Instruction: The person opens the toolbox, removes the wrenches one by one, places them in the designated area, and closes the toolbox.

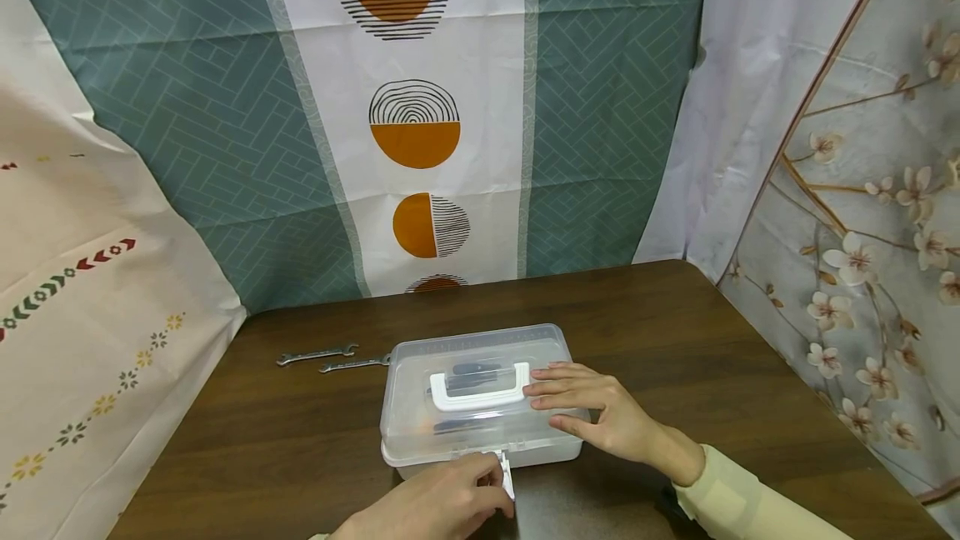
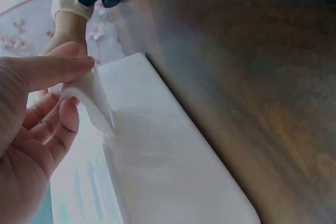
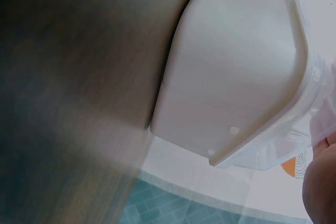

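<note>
A clear plastic toolbox (image 1: 408, 390) with a white handle (image 1: 480, 401) on its lid sits on the table, the lid down. My left hand (image 1: 442, 500) is at the front edge, pinching the white latch (image 1: 507, 480), which sticks out from the box. In the left wrist view the latch (image 2: 90, 95) lies between thumb and fingers. My right hand (image 1: 607, 411) lies over the lid's right side, fingers spread, fingertips by the handle's right end. Dark-handled tools (image 1: 459, 425) show blurred through the lid.
Two metal wrenches lie left of the toolbox: one wrench (image 1: 317, 355) farther out, the other wrench (image 1: 352, 365) reaching the box's side. Wooden table (image 1: 675, 340) surrounds the box. Patterned cloths (image 1: 600, 107) hang behind and at both sides.
</note>
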Tool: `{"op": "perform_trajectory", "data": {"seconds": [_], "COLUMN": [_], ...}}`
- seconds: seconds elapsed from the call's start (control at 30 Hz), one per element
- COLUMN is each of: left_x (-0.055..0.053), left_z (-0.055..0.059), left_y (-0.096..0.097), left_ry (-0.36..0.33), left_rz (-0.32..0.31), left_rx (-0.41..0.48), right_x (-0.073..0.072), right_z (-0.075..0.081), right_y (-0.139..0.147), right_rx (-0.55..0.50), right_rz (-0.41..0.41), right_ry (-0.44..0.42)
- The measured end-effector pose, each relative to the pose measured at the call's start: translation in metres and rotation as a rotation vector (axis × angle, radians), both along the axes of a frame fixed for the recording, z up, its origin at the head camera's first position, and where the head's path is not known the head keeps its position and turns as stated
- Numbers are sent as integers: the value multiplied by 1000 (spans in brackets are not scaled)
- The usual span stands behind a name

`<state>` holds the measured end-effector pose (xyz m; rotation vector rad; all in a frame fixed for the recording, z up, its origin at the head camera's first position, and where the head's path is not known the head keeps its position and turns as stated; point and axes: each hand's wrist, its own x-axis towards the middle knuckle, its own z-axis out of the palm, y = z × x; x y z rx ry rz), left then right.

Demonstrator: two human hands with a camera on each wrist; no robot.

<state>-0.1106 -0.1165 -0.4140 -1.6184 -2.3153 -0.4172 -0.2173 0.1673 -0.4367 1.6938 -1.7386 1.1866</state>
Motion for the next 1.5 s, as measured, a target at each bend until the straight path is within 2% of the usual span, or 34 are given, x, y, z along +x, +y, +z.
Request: {"op": "perform_trajectory", "data": {"seconds": [0.17, 0.4, 0.47, 0.6, 0.73, 0.93, 1.2, 1.5], "left_x": [-1, -5, -5, -4, -4, -7, -8, -9], "left_z": [7, 13, 13, 13, 12, 11, 10, 7], "left_y": [0, -2, -2, -2, -3, -5, -7, -10], "left_ry": [89, 191, 202, 166, 167, 236, 396, 471], "left_rz": [23, 95, 115, 166, 207, 179, 158, 168], "left_rx": [35, 75, 84, 97, 96, 103, 18, -57], "right_x": [0, 0, 0, 0, 1, 1, 1, 3], "right_z": [0, 0, 0, 0, -1, 0, 0, 1], "right_y": [0, 0, 0, 0, -1, 0, -1, -1], "right_rx": [-2, 3, 4, 6, 8, 9, 9, 14], "right_rz": [-7, -4, -3, -4, -7, -11, -11, -15], "right_ry": [-3, -5, -4, -4, -11, -9, -4, -18]}}
